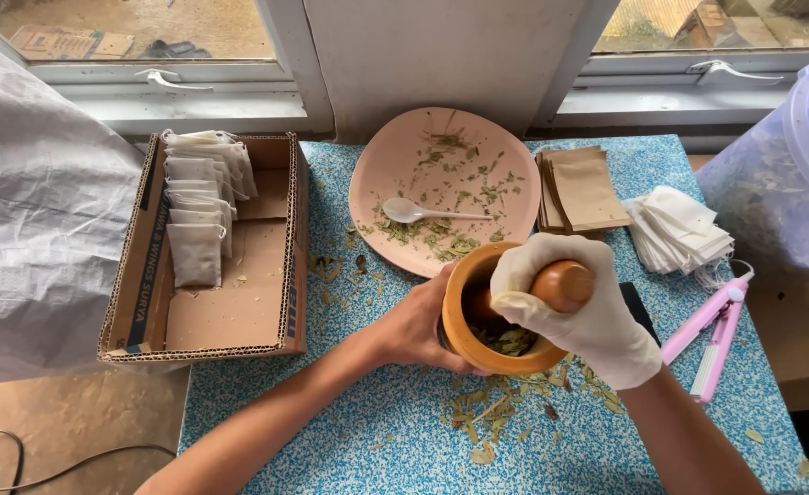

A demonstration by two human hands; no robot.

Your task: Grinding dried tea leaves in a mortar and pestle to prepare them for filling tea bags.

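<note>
A wooden mortar [464, 344] stands on the blue speckled table [395, 440], with crushed green leaves [507, 340] inside. My right hand [579, 312], in a white glove, is closed around a wooden pestle [562, 282] that points down into the mortar. My bare left hand [415, 323] grips the mortar's left side. Dry leaf bits [487, 417] lie scattered on the table in front of the mortar.
Behind the mortar is a pink plate [395, 156] with leaf bits and a white spoon [406, 212]. A cardboard box [239, 302] of filled tea bags sits left. Brown pouches [583, 188], white empty bags [680, 229], a pink sealer [712, 335] and a clear bin [781, 174] lie right.
</note>
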